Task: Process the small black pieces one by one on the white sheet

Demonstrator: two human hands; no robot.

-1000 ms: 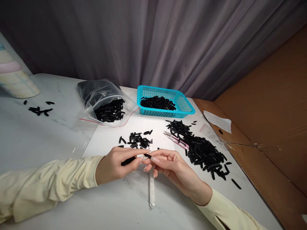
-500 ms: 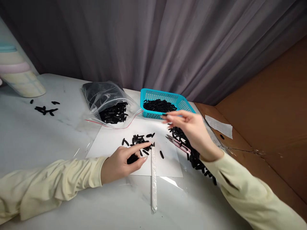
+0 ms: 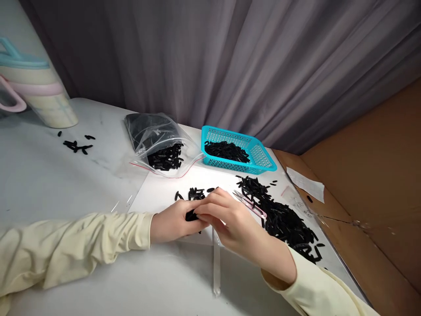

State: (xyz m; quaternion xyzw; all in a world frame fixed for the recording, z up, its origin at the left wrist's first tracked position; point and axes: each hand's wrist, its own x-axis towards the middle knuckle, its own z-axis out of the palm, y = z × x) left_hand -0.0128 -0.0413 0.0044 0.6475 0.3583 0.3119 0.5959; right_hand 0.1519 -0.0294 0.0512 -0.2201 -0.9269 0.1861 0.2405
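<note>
My left hand is over the white paper, its thumb and forefinger curled about a few small, long black pieces. My right hand meets it from the right, fingertips pinched together against the left fingers; what they grip is hidden. Behind the hands is a small pile of similar black pieces. A slim white-handled craft knife lies below the right hand, its blade end covered. To the right, pink thread snips lie with their points towards the paper.
A blue perforated basket with black pieces stands at the back. Left of it lies an open zip bag of the same pieces. A larger heap spreads along the right edge. A tumbler and scattered pieces are at the left.
My right hand has come down and left from near the basket to my left hand, uncovering the basket and right heap. The view has shifted slightly.
</note>
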